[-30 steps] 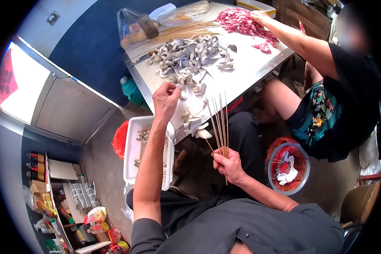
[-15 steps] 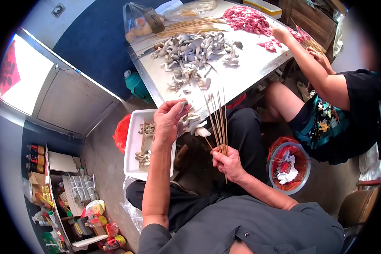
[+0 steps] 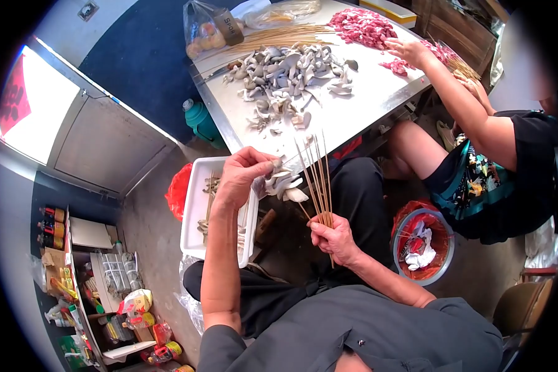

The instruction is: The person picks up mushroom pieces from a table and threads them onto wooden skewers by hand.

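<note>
My right hand [image 3: 336, 240] is wrapped round several bamboo skewers [image 3: 319, 180], which fan upward. One of them leans left and carries a cluster of threaded oyster mushroom pieces [image 3: 284, 186]. At the upper end of that cluster, my left hand [image 3: 245, 177] pinches a grey mushroom piece [image 3: 275, 165] between thumb and fingers. Whether the skewer tip has gone through this piece is hidden by the fingers. Below my left forearm stands a white tray [image 3: 186, 232] with mushroom skewers in it, partly covered by the arm. A heap of torn mushrooms [image 3: 285, 71] lies on the table ahead.
The metal-edged table [image 3: 366, 105] also bears loose skewers [image 3: 279, 38], a bag [image 3: 206, 31] and cut meat [image 3: 361, 28]. At right, a co-worker's hand [image 3: 412, 53] reaches over the meat. A lined bin [image 3: 446, 266] stands right of my knee, a teal flask [image 3: 199, 121] beyond the tray.
My left hand has come down slightly onto the mushroom cluster with its piece. My right hand stays nearly still. The co-worker's fingers have spread above the meat.
</note>
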`<act>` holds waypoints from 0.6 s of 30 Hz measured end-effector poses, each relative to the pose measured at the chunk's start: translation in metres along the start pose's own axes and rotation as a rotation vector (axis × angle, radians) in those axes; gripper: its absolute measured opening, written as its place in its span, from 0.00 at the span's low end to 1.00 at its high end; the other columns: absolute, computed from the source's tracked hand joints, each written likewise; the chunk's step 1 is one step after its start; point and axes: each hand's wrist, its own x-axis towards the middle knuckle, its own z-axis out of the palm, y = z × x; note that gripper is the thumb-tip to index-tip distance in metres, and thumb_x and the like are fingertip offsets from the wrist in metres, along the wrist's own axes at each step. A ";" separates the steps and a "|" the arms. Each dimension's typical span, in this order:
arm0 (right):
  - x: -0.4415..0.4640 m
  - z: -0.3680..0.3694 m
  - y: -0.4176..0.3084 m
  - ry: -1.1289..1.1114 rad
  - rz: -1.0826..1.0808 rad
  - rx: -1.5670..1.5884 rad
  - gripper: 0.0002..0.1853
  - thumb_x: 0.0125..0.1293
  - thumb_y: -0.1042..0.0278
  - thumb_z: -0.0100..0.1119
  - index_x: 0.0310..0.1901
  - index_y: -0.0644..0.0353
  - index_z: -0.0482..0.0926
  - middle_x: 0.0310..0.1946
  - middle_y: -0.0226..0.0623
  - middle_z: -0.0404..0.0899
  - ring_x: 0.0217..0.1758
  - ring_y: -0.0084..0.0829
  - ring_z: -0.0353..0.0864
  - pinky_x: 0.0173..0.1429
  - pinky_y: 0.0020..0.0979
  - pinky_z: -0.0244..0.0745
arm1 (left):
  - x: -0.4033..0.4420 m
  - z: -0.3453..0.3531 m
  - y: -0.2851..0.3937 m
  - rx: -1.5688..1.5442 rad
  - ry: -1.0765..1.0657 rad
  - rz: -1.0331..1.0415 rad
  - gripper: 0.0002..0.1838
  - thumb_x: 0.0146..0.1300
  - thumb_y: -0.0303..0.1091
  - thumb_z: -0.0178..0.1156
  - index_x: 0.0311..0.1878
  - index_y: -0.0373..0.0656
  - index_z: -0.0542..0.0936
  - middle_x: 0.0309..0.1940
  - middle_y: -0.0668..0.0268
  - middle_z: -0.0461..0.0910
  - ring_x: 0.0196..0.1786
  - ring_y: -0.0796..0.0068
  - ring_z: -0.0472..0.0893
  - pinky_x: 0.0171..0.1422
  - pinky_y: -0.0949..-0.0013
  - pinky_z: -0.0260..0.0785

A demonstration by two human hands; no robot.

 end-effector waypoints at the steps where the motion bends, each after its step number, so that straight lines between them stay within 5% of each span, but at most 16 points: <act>1: -0.001 0.000 0.000 -0.002 0.017 0.017 0.07 0.67 0.67 0.58 0.41 0.61 0.76 0.20 0.30 0.75 0.12 0.12 0.58 0.15 0.17 0.51 | -0.001 0.000 -0.001 0.027 -0.039 -0.020 0.07 0.56 0.24 0.68 0.34 0.37 0.79 0.33 0.60 0.83 0.31 0.79 0.78 0.38 0.75 0.72; 9: 0.004 0.007 -0.009 0.042 -0.065 -0.033 0.07 0.68 0.66 0.58 0.40 0.60 0.76 0.20 0.28 0.75 0.14 0.11 0.59 0.17 0.16 0.52 | -0.026 0.029 -0.007 -0.071 0.195 0.027 0.07 0.58 0.24 0.67 0.36 0.39 0.77 0.41 0.62 0.82 0.35 0.84 0.77 0.39 0.80 0.70; 18: 0.002 0.012 0.000 0.119 -0.070 -0.088 0.07 0.68 0.63 0.58 0.38 0.57 0.77 0.18 0.26 0.73 0.13 0.11 0.59 0.17 0.16 0.52 | -0.056 0.060 -0.038 -0.012 0.130 -0.078 0.05 0.58 0.24 0.67 0.35 0.37 0.79 0.36 0.63 0.84 0.36 0.81 0.80 0.43 0.76 0.74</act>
